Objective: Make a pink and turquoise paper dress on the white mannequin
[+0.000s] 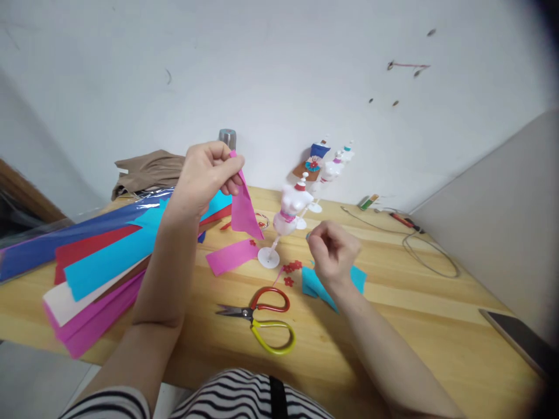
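Note:
My left hand (208,174), raised above the table, pinches a folded pink strip (245,212), which looks like crepe paper or thin felt and hangs down. Just right of the strip stands a small white dress-form mannequin (293,206) with a red neck band and a pink waist band. My right hand (332,251) is curled closed near the mannequin's base, above a crumpled turquoise piece (325,289); what its fingers hold is hidden. A second pink piece (231,257) lies flat. Red flower pieces (289,281) rest between it and my right hand.
Scissors (257,320) with red and yellow handles lie open in front. Coloured sheets (109,262) spread across the left side. More mannequins (332,169), one dressed in blue and brown, stand at the wall. A cable (410,250) and a dark phone-like slab (519,337) lie right.

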{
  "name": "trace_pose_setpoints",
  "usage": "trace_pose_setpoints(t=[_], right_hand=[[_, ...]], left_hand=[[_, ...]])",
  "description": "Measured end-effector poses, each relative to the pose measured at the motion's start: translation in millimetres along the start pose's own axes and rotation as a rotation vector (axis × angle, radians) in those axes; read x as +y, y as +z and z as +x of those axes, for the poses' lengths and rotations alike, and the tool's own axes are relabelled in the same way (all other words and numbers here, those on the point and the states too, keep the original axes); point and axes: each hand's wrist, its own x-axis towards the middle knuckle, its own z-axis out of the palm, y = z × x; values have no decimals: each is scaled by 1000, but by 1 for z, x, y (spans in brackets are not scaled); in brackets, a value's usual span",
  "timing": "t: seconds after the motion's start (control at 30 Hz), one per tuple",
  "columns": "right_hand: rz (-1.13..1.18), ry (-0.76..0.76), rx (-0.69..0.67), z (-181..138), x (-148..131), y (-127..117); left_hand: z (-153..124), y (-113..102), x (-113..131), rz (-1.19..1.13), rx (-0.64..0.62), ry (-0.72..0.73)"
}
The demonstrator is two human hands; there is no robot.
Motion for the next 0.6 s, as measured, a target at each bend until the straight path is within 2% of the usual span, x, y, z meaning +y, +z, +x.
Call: trace_pose_setpoints(t=[0.07,0.1,0.23,0.33,0.6], right_hand=[[-5,31,36,3,2,6],[7,58,7,5,5,9],[94,199,-249,10,22,24],[171,258,-351,8,27,29],[264,275,-424,6,30,27]], left_hand=[[-1,0,1,5,6,-2],[-1,0,1,6,9,-5],[-4,1,4,11,12,-11],[-4,1,4,9,17,-8],[-5,3,5,-62,44,-22]])
